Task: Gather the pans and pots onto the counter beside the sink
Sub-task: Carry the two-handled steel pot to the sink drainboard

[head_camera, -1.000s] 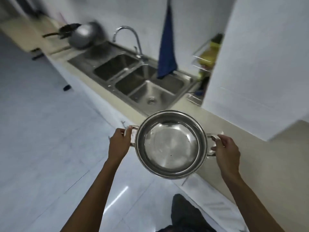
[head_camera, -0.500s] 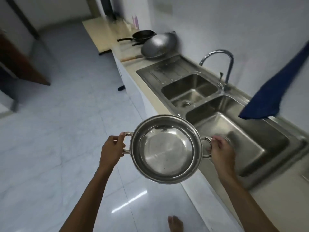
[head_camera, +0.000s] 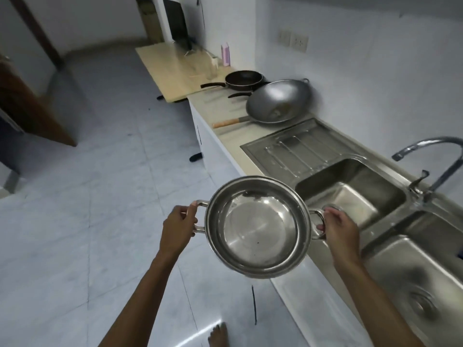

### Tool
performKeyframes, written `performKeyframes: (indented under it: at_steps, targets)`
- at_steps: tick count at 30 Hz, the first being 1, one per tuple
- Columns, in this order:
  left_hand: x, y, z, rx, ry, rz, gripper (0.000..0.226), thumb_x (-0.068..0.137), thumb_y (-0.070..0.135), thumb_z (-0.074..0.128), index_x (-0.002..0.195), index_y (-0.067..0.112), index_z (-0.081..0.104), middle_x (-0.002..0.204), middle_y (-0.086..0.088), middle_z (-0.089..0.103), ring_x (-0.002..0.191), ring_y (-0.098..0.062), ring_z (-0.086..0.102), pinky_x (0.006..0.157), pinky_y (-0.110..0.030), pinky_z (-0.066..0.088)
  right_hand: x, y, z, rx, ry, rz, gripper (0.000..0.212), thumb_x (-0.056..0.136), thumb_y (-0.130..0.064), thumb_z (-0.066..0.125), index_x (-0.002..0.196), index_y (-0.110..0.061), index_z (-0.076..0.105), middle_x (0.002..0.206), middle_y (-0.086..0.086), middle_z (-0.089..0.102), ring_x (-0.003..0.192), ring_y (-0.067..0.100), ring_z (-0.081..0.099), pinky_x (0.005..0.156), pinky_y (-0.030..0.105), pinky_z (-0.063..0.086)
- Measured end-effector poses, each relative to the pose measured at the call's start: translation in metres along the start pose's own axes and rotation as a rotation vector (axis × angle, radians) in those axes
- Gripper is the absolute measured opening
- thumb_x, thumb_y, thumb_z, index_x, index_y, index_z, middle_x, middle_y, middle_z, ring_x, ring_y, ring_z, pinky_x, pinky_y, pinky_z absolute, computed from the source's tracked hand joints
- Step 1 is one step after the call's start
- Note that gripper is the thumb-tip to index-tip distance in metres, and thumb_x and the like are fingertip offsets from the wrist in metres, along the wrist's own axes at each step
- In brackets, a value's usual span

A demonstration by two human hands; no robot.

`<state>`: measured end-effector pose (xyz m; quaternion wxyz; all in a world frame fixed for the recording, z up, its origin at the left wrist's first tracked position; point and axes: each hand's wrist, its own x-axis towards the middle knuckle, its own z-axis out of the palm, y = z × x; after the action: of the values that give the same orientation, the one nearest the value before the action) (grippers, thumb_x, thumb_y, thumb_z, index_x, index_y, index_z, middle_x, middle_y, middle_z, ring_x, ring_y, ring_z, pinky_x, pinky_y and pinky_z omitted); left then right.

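I carry a round stainless steel pot [head_camera: 258, 227] in the air over the floor, just in front of the counter edge. My left hand [head_camera: 178, 227] grips its left loop handle and my right hand [head_camera: 338, 230] grips its right one. The pot is empty and shiny inside. Farther along the counter [head_camera: 225, 136], left of the sink, a grey wok [head_camera: 278, 101] with a wooden handle lies tilted. Behind the wok sits a black frying pan [head_camera: 244, 78], and a second black handle pokes out from behind the wok.
The double steel sink [head_camera: 350, 196] with drainboard and curved tap [head_camera: 431, 156] lies to my right. A pale wooden table [head_camera: 172, 68] with a pink carton stands past the counter's end. White floor tiles spread to the left, and my bare foot shows below.
My view has swung left along the counter as I walk; the sink slid to the right and the wok and frying pan came closer. Both hands keep hold of the pot.
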<state>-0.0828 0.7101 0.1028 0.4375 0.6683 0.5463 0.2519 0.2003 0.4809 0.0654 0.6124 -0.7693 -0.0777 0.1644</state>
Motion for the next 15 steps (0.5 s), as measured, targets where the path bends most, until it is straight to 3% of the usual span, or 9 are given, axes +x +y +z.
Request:
performKeyframes:
  at_steps: [4,7,12,15]
  targets:
    - [0.094,0.015,0.002,0.051,-0.088,0.034,0.045,0.096,0.06,0.055,0.098,0.016,0.065,0.08,0.002,0.075,0.069,-0.015,0.073,0.069,-0.04,0.064,0.039,-0.015,0.057,0.055,0.098,0.058,0.019,0.099,-0.018,0.058,0.114,-0.018,0.069,0.088,0.004,0.074,0.071,0.018,0.072,0.068,0.035,0.054]
    - [0.155,0.031,0.018,0.072,-0.174,0.059,0.045,0.096,0.059,0.055,0.097,0.016,0.065,0.079,0.003,0.075,0.068,-0.014,0.073,0.069,-0.039,0.064,0.069,-0.02,0.077,0.082,0.178,0.105,0.013,0.1,-0.017,0.058,0.107,-0.019,0.069,0.095,0.008,0.072,0.073,0.022,0.072,0.063,0.033,0.052]
    - [0.249,0.069,0.088,0.081,-0.36,0.121,0.045,0.096,0.059,0.055,0.096,0.016,0.065,0.08,0.001,0.075,0.071,-0.015,0.073,0.068,-0.036,0.063,0.149,-0.02,0.087,0.062,0.303,0.161,0.013,0.098,-0.019,0.06,0.107,-0.018,0.07,0.1,0.018,0.075,0.077,0.029,0.072,0.07,0.039,0.055]
    - [0.301,0.098,0.151,0.081,-0.472,0.148,0.044,0.097,0.056,0.056,0.098,0.012,0.065,0.084,-0.003,0.075,0.077,-0.02,0.073,0.071,-0.039,0.063,0.204,-0.022,0.085,0.078,0.434,0.174,0.008,0.097,-0.021,0.061,0.098,-0.025,0.068,0.092,0.012,0.074,0.071,0.027,0.07,0.061,0.034,0.053]
